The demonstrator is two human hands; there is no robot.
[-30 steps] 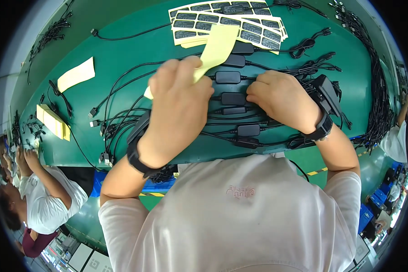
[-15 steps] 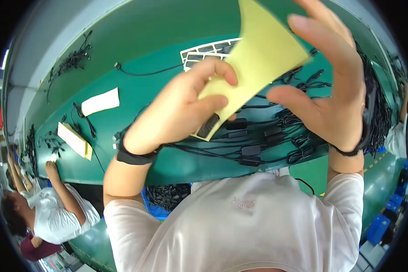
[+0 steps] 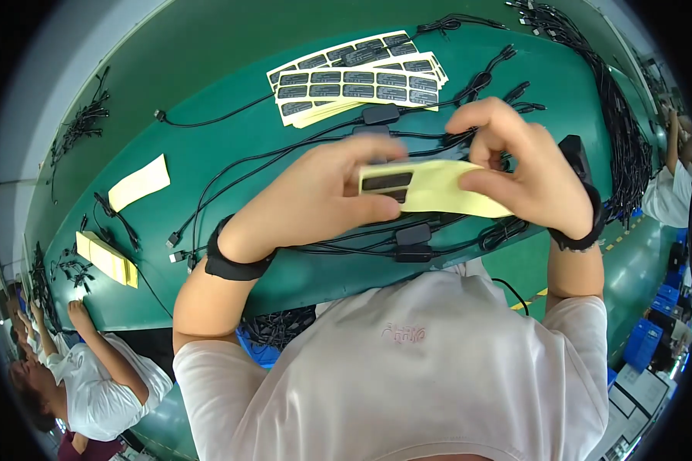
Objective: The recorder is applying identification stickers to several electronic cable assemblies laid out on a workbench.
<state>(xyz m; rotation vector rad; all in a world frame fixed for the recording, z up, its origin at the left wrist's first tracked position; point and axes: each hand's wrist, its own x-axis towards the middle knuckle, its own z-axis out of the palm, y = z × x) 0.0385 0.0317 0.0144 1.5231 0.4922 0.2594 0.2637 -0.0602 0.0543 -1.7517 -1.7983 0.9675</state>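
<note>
Yellow backing strip [image 3: 446, 188] at centre, above black cable adapters [image 3: 413, 244] on green worktop [image 3: 231, 146]. Black-label sheets [image 3: 357, 81] at 12 o'clock. Pale yellow paper slip [image 3: 138, 182] at 9 o'clock, yellow strip stack [image 3: 106, 259] below it.

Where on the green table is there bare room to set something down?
Bare green table lies behind the stacked black-label sheets, and between the loose pale yellow sheet and the black cables. Under both hands and rightward, cables crowd it.

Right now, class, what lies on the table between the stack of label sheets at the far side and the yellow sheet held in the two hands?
In the head view, black cables with a small black box cross the green table between the label sheets and the yellow sheet.
</note>
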